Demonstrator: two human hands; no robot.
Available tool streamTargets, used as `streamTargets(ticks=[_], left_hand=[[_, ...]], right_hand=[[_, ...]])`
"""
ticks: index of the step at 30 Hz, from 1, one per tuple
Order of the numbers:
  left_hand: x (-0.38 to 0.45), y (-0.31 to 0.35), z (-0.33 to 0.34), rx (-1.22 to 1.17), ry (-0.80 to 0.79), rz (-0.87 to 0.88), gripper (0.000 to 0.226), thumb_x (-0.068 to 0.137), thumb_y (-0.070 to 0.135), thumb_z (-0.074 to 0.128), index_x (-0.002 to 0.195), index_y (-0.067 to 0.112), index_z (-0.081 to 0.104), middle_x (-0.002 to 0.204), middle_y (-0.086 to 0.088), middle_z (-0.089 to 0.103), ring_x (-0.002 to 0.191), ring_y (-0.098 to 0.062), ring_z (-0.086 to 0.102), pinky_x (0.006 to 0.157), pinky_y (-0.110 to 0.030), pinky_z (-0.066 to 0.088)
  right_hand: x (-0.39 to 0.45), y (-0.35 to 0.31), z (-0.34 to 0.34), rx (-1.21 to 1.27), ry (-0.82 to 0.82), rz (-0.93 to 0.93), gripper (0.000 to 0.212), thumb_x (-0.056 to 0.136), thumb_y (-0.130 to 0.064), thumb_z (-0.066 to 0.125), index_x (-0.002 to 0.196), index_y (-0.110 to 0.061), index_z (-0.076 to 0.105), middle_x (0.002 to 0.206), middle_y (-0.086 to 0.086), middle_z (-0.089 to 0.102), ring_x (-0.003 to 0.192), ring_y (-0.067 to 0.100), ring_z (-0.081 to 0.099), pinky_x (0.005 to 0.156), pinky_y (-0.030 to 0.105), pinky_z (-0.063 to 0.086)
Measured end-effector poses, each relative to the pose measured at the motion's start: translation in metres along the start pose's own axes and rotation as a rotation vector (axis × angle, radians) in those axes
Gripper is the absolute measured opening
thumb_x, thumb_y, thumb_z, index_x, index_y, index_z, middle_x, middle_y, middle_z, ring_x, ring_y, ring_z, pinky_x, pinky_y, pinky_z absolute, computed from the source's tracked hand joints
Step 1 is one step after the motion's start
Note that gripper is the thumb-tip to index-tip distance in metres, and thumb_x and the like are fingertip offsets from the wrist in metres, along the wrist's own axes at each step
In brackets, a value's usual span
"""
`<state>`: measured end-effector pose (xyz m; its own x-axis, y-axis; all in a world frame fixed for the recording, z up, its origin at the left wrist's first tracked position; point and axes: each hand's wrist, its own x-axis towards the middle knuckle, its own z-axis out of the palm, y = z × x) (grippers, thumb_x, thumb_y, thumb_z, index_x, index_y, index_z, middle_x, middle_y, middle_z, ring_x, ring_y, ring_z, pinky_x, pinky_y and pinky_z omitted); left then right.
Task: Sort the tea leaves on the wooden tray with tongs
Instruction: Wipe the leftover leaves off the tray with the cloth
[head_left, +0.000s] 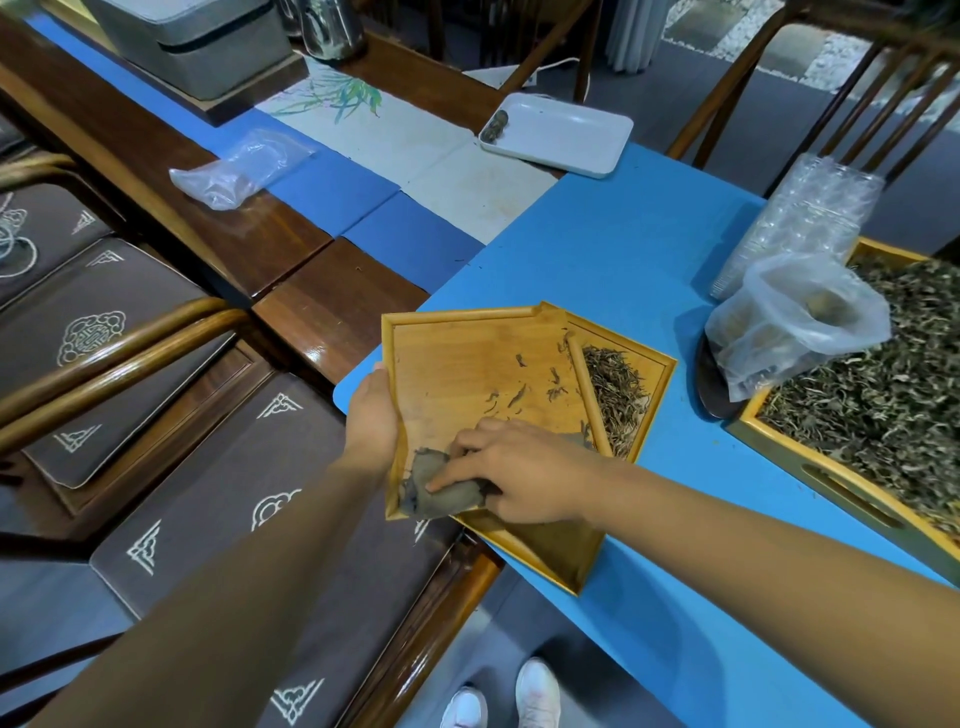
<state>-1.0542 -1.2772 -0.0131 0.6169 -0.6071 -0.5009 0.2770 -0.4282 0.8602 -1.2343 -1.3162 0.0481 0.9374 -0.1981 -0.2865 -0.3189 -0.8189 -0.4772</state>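
Observation:
My left hand (373, 415) grips the left rim of a small wooden tray (467, 353), held tilted over a second wooden tray (660, 374) that lies on the blue mat. A few dark tea leaves (524, 395) cling to the upper tray's floor. A heap of thin pale tea leaves (618, 400) lies in the lower tray. My right hand (514, 475) presses a grey cloth (441, 491) onto the near corner of the upper tray. No tongs are in view.
A large wooden tray (763, 431) full of green tea leaves sits at the right, with a plastic bag (795, 327) and stacked plastic cups (810, 218) beside it. A white tray (566, 132) lies at the far end. Chairs with brown cushions (208, 467) stand on the left.

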Motion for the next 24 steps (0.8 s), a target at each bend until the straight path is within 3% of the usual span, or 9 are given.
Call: streamTargets(ticks=[6, 8, 11, 18, 22, 24], left_hand=[[-0.002, -0.002, -0.005, -0.038, 0.015, -0.034, 0.039, 0.092, 0.044, 0.033, 0.085, 0.019, 0.062, 0.083, -0.008, 0.058, 0.078, -0.021, 0.055, 0.075, -0.038, 0.048], [-0.003, -0.002, -0.007, -0.052, -0.005, -0.004, 0.037, 0.089, 0.039, 0.033, 0.090, 0.016, 0.061, 0.085, -0.011, 0.054, 0.078, -0.023, 0.051, 0.072, -0.036, 0.048], [-0.001, 0.000, -0.011, -0.009, 0.015, 0.039, 0.025, 0.084, 0.035, 0.035, 0.084, 0.017, 0.053, 0.083, -0.007, 0.048, 0.076, -0.021, 0.044, 0.065, -0.034, 0.044], [0.012, -0.007, -0.024, 0.038, 0.074, -0.018, 0.035, 0.088, 0.045, 0.036, 0.074, 0.020, 0.057, 0.080, -0.005, 0.058, 0.081, -0.022, 0.054, 0.088, -0.046, 0.048], [0.010, -0.008, -0.027, 0.097, 0.112, -0.038, 0.050, 0.089, 0.053, 0.032, 0.096, 0.017, 0.066, 0.102, -0.011, 0.067, 0.099, -0.028, 0.062, 0.096, -0.053, 0.046], [0.008, -0.008, -0.029, 0.109, 0.124, -0.041, 0.053, 0.088, 0.055, 0.031, 0.098, 0.016, 0.066, 0.106, -0.014, 0.067, 0.102, -0.030, 0.062, 0.094, -0.051, 0.047]], right_hand=[[-0.013, 0.019, -0.004, -0.020, -0.002, 0.034, 0.054, 0.081, -0.008, 0.054, 0.125, -0.038, 0.051, 0.116, -0.004, 0.053, 0.105, 0.015, 0.039, 0.093, 0.034, 0.031], [-0.019, 0.028, -0.005, -0.011, -0.003, 0.055, 0.053, 0.081, -0.007, 0.053, 0.124, -0.038, 0.052, 0.115, -0.006, 0.053, 0.103, 0.012, 0.038, 0.092, 0.032, 0.030], [-0.027, 0.041, -0.005, -0.036, -0.010, 0.090, 0.052, 0.081, -0.007, 0.053, 0.123, -0.038, 0.053, 0.116, -0.008, 0.052, 0.106, 0.013, 0.038, 0.086, 0.026, 0.024], [-0.042, 0.065, -0.011, -0.174, -0.005, 0.181, 0.056, 0.080, -0.005, 0.050, 0.123, -0.041, 0.050, 0.118, -0.008, 0.050, 0.105, 0.015, 0.040, 0.075, 0.026, 0.020], [-0.047, 0.077, -0.014, -0.238, 0.046, 0.242, 0.057, 0.080, -0.005, 0.049, 0.123, -0.042, 0.049, 0.113, -0.006, 0.050, 0.090, 0.010, 0.030, 0.072, 0.026, 0.019], [-0.048, 0.081, -0.014, -0.263, 0.078, 0.269, 0.057, 0.080, -0.004, 0.048, 0.123, -0.041, 0.049, 0.113, -0.005, 0.050, 0.093, 0.013, 0.035, 0.072, 0.027, 0.020]])
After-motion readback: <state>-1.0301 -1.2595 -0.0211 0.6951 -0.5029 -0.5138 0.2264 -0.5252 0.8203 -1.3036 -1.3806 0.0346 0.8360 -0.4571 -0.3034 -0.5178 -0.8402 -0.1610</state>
